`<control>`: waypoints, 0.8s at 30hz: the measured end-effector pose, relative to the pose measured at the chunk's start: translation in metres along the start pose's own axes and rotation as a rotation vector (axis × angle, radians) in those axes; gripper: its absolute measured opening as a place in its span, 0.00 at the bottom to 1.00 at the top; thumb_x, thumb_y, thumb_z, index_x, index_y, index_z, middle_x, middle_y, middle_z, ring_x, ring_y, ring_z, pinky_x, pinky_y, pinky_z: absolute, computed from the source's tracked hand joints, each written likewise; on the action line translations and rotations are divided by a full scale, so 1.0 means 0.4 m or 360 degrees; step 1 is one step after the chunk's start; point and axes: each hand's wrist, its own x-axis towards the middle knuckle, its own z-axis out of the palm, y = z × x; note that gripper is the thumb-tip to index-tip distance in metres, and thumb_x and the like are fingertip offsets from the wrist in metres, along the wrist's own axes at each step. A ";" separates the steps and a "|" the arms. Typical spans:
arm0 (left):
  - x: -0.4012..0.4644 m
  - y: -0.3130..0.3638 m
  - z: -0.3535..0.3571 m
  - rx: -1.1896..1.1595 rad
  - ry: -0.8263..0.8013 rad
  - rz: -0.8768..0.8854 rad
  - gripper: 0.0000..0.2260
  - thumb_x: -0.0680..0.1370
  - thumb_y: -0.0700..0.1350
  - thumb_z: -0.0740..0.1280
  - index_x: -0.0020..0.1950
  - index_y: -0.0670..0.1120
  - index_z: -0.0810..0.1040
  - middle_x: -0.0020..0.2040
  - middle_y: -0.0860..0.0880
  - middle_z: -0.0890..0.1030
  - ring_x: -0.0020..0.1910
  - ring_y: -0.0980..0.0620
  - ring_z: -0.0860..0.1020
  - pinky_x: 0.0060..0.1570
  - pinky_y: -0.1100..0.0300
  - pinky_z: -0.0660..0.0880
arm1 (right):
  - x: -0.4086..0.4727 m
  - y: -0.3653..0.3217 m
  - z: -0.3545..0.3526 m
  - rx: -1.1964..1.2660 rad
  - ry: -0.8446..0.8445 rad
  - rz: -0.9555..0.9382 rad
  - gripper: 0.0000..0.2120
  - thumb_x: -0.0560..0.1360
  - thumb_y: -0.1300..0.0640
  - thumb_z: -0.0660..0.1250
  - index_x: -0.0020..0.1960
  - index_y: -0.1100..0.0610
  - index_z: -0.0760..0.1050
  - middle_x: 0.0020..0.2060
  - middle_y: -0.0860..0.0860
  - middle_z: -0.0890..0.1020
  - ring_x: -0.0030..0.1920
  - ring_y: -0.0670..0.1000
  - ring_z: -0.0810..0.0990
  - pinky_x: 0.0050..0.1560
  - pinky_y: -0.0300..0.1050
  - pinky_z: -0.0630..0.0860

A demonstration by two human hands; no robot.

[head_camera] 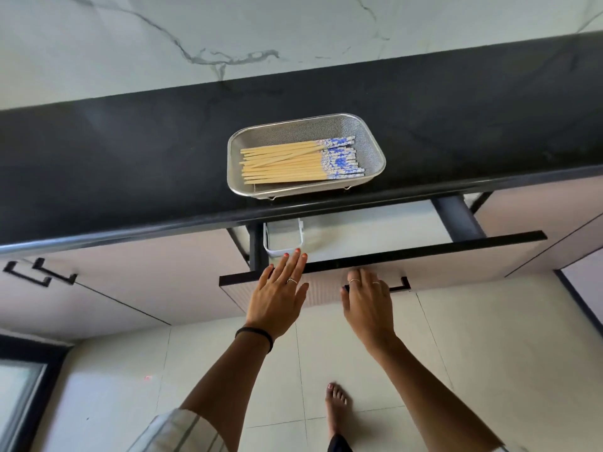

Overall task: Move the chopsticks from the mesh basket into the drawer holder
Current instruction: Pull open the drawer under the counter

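- Nothing moved yet: the chopsticks (301,161) lie bundled in the mesh basket (375,148) on the black desk (130,164), blue-patterned ends toward the basket's right wall; every pair remains to be transferred.
- Below the basket, the drawer (424,246) stands partly open; the white holder (282,239) shows at its left end, seemingly empty.
- Left hand (277,295), fingers straight and spread, holds nothing and reaches over the drawer front toward the holder.
- Right hand (367,298) curls over the drawer's black handle (403,285), apparently gripping it.
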 end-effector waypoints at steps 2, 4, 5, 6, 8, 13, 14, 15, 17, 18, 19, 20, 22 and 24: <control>-0.053 0.008 -0.003 -0.0055 -0.0001 -0.0061 0.25 0.83 0.55 0.47 0.78 0.50 0.43 0.77 0.53 0.43 0.77 0.53 0.43 0.74 0.56 0.43 | -0.052 -0.013 -0.013 -0.0012 0.0186 -0.0028 0.14 0.71 0.54 0.71 0.53 0.60 0.77 0.46 0.56 0.81 0.48 0.57 0.81 0.50 0.50 0.78; -0.113 0.013 -0.008 -0.0100 -0.0023 -0.0150 0.25 0.83 0.55 0.47 0.78 0.49 0.46 0.78 0.52 0.47 0.77 0.53 0.45 0.75 0.56 0.44 | -0.105 -0.027 -0.028 -0.0063 0.0269 -0.0049 0.15 0.71 0.52 0.70 0.54 0.59 0.77 0.47 0.55 0.81 0.48 0.57 0.80 0.52 0.51 0.76; -0.145 0.014 -0.011 -0.0125 -0.0029 -0.0201 0.25 0.83 0.55 0.47 0.78 0.49 0.48 0.78 0.51 0.50 0.77 0.52 0.46 0.75 0.56 0.45 | -0.133 -0.034 -0.035 -0.0105 0.0298 -0.0063 0.16 0.72 0.51 0.70 0.56 0.59 0.77 0.48 0.55 0.80 0.48 0.56 0.79 0.52 0.51 0.76; -0.169 0.014 -0.015 -0.0143 -0.0024 -0.0246 0.25 0.83 0.55 0.48 0.78 0.48 0.52 0.78 0.50 0.54 0.77 0.52 0.49 0.75 0.55 0.46 | -0.152 -0.041 -0.043 -0.0136 0.0318 -0.0079 0.17 0.73 0.50 0.69 0.57 0.58 0.76 0.49 0.55 0.80 0.49 0.56 0.79 0.53 0.51 0.75; -0.224 0.017 -0.026 -0.0123 -0.0009 -0.0269 0.24 0.83 0.55 0.50 0.76 0.46 0.58 0.76 0.49 0.62 0.76 0.50 0.56 0.74 0.55 0.51 | -0.199 -0.056 -0.058 -0.0144 0.0360 -0.0115 0.18 0.75 0.49 0.66 0.60 0.59 0.76 0.53 0.55 0.80 0.52 0.57 0.79 0.56 0.51 0.75; -0.308 0.044 -0.064 -0.0187 -0.0138 -0.0250 0.21 0.81 0.53 0.59 0.72 0.46 0.67 0.68 0.46 0.73 0.67 0.46 0.70 0.66 0.54 0.65 | -0.265 -0.075 -0.091 0.0057 0.0119 -0.0215 0.15 0.80 0.53 0.58 0.63 0.55 0.76 0.55 0.51 0.82 0.59 0.53 0.78 0.71 0.54 0.63; -0.322 0.050 -0.070 -0.0191 -0.0169 -0.0271 0.20 0.80 0.53 0.60 0.70 0.47 0.69 0.65 0.45 0.76 0.64 0.45 0.74 0.62 0.52 0.69 | -0.272 -0.076 -0.098 0.0127 0.0009 -0.0218 0.14 0.81 0.54 0.57 0.62 0.54 0.77 0.54 0.51 0.83 0.58 0.53 0.79 0.71 0.53 0.62; -0.339 0.055 -0.075 -0.0178 -0.0193 -0.0284 0.18 0.80 0.53 0.61 0.68 0.48 0.72 0.62 0.45 0.78 0.60 0.44 0.76 0.58 0.51 0.72 | -0.279 -0.076 -0.108 0.0213 -0.0098 -0.0216 0.14 0.81 0.55 0.57 0.60 0.53 0.78 0.54 0.51 0.83 0.57 0.54 0.80 0.70 0.51 0.64; -0.367 0.062 -0.083 -0.0143 -0.0240 -0.0279 0.15 0.80 0.52 0.62 0.64 0.49 0.76 0.57 0.44 0.80 0.56 0.43 0.78 0.53 0.49 0.74 | -0.285 -0.073 -0.135 0.0430 -0.0359 -0.0162 0.12 0.80 0.57 0.59 0.57 0.54 0.80 0.53 0.53 0.84 0.56 0.56 0.80 0.61 0.49 0.73; -0.380 0.063 -0.086 -0.0145 -0.0279 -0.0262 0.15 0.80 0.52 0.63 0.63 0.49 0.77 0.56 0.44 0.80 0.55 0.43 0.78 0.52 0.50 0.74 | -0.286 -0.071 -0.151 0.0517 -0.0524 -0.0130 0.11 0.79 0.58 0.61 0.56 0.54 0.81 0.54 0.53 0.84 0.56 0.56 0.80 0.59 0.49 0.75; -0.391 0.063 -0.088 -0.0157 -0.0331 -0.0231 0.14 0.79 0.52 0.63 0.63 0.49 0.77 0.56 0.45 0.80 0.55 0.44 0.78 0.52 0.50 0.74 | -0.287 -0.067 -0.167 0.0577 -0.0687 -0.0118 0.11 0.79 0.57 0.63 0.57 0.55 0.81 0.55 0.52 0.84 0.57 0.55 0.80 0.59 0.48 0.76; -0.402 0.063 -0.091 -0.0172 -0.0393 -0.0193 0.15 0.79 0.52 0.64 0.63 0.50 0.78 0.56 0.45 0.80 0.55 0.44 0.78 0.53 0.52 0.74 | -0.288 -0.064 -0.181 0.0615 -0.0832 -0.0119 0.11 0.78 0.57 0.64 0.57 0.56 0.81 0.56 0.51 0.83 0.57 0.53 0.80 0.60 0.47 0.75; -0.418 0.064 -0.098 -0.0185 -0.0522 -0.0112 0.15 0.77 0.53 0.66 0.63 0.51 0.78 0.57 0.47 0.80 0.55 0.46 0.78 0.55 0.54 0.74 | -0.292 -0.059 -0.203 0.0611 -0.1067 -0.0129 0.11 0.77 0.57 0.66 0.58 0.57 0.81 0.55 0.50 0.84 0.54 0.47 0.81 0.56 0.39 0.75; -0.434 0.069 -0.105 -0.0194 -0.0643 -0.0060 0.18 0.76 0.53 0.68 0.64 0.50 0.78 0.58 0.48 0.80 0.57 0.48 0.77 0.57 0.56 0.73 | -0.306 -0.059 -0.220 0.0572 -0.1225 -0.0123 0.12 0.76 0.56 0.68 0.58 0.56 0.81 0.52 0.49 0.84 0.48 0.44 0.81 0.48 0.35 0.73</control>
